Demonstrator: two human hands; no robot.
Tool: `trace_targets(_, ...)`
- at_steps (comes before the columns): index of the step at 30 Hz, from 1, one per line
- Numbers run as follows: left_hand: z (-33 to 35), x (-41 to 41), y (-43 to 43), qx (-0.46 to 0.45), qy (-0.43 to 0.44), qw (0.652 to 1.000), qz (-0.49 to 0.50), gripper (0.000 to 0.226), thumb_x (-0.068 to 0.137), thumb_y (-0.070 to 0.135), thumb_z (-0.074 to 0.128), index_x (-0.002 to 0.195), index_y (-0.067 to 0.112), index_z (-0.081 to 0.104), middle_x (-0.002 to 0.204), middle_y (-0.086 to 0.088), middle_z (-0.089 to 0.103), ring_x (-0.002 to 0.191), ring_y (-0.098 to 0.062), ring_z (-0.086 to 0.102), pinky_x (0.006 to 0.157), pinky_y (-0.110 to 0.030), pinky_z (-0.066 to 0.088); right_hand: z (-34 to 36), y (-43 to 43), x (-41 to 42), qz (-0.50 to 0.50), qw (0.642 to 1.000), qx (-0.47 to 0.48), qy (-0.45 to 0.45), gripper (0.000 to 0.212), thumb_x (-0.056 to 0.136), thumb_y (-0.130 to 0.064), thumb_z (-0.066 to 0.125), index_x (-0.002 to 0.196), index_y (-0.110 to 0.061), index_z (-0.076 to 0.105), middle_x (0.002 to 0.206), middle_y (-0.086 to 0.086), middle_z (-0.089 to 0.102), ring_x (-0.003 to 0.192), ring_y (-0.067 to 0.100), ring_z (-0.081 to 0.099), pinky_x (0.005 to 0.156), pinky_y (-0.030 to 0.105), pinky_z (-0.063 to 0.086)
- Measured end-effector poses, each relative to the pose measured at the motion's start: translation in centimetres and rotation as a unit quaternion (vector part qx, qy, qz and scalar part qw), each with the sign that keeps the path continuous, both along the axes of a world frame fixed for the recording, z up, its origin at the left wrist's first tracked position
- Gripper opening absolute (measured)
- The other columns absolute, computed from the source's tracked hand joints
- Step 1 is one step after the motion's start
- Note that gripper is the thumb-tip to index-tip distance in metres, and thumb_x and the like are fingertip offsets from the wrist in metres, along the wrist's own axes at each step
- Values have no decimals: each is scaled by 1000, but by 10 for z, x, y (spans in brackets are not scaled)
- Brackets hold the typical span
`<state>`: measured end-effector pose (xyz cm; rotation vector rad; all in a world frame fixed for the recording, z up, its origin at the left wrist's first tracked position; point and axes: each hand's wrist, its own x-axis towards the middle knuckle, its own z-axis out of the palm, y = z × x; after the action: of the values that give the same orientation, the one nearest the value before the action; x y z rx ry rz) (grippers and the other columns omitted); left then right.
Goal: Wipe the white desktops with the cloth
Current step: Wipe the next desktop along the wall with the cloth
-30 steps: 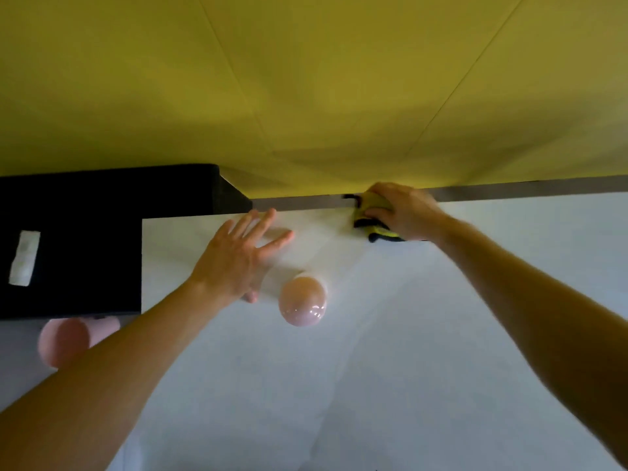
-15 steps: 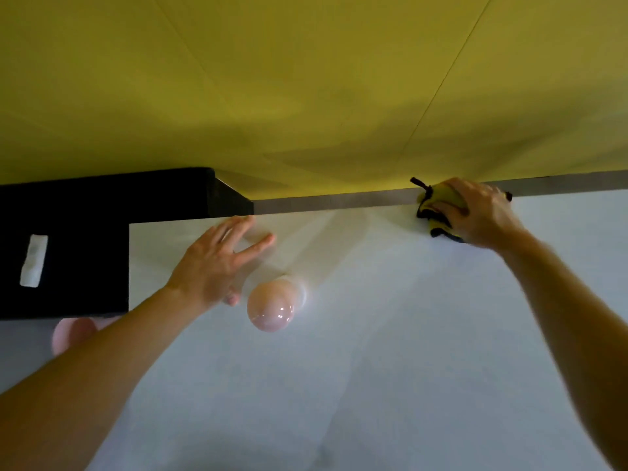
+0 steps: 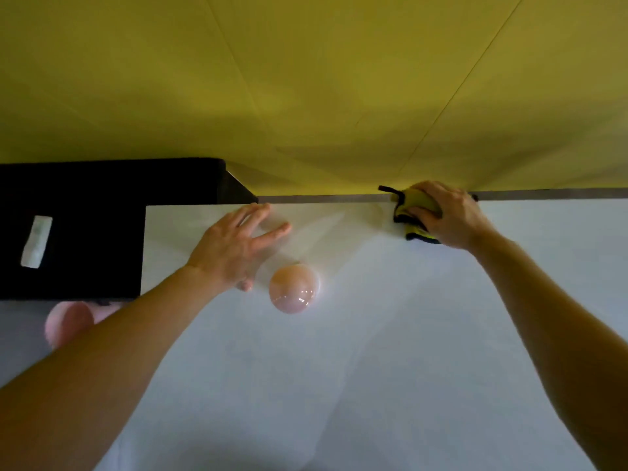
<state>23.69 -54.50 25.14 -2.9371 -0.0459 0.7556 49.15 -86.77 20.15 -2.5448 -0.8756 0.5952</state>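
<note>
The right hand (image 3: 452,215) curls its fingers round the bunched yellow-green cloth (image 3: 413,207), pressing it onto the white desktop (image 3: 373,351) at the far edge, against the grey strip (image 3: 323,198) below the yellow wall (image 3: 306,96). The left hand (image 3: 234,248) lies well apart to the left, fingers straight and spread on the desktop, holding nothing. Just beside its thumb sits a glossy pink ball (image 3: 294,288); a black box (image 3: 85,229) stands farther left
</note>
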Motion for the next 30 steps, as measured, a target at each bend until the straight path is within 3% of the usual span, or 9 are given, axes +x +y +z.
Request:
trace_targets(3,1,0,0,-5,-13,1000,-3,150,45,59,104,170,48,22,178,-6,25,163,-28,29,113,-36,49,1,-6,-10,-95,994,-53,-29,46,90,-41,62,129,-16,69,123,11,72,116,42,63,104,47,42)
trace_targets(6,2,1,1,0,-20,1000,-14,150,50,61,102,170,50,13,178,-6,21,164,-27,25,117,-34,45,-7,95,-57,2,1000,-14,5,46,88,-47,57,126,-23,69,123,6,71,119,37,63,103,45,41)
trace_targets(10,3,0,-1,-8,-39,999,-9,137,42,57,105,161,52,36,172,-6,29,159,-28,32,117,-35,45,-8,186,-99,93,995,9,44,37,98,-44,63,130,-25,66,123,4,70,116,34,64,95,43,42)
trace_targets(15,6,2,-3,-7,-6,1000,-8,145,61,61,99,169,51,3,178,-4,5,164,-25,15,123,-32,36,-1,91,-50,15,999,18,33,30,101,-37,69,129,-26,67,122,6,73,112,35,67,93,43,51)
trace_targets(18,5,1,2,-47,19,999,9,139,65,51,100,170,49,9,179,-5,2,166,-26,13,124,-33,33,-4,-2,-10,-72,997,-39,-13,46,100,-49,59,137,-21,64,130,14,70,122,41,61,106,47,43)
trace_targets(21,13,3,18,-158,34,983,82,95,90,18,85,166,47,35,181,-2,8,166,-25,21,127,-35,35,-10,-56,11,-103,991,-84,-31,70,94,-61,45,147,-17,57,141,17,63,137,39,50,121,50,33)
trace_targets(24,39,9,20,-175,-113,961,184,57,100,3,64,151,29,62,168,-6,43,151,-30,48,121,-39,43,-10,-37,2,-128,985,-109,-42,65,94,-54,41,146,-17,56,143,17,60,141,39,46,126,49,25)
trace_targets(26,67,15,-6,-169,-220,940,201,43,100,7,65,140,21,68,144,-7,62,130,-33,62,106,-43,53,-7,11,-17,-57,992,-110,-30,52,100,-49,45,142,-21,56,143,12,60,139,37,49,121,48,28)
trace_targets(30,100,24,-109,-157,-315,923,154,29,100,13,62,127,19,69,120,-4,66,108,-30,65,84,-44,58,-8,107,-56,101,993,-62,13,68,93,-74,33,135,-27,57,138,6,63,129,34,57,108,49,39)
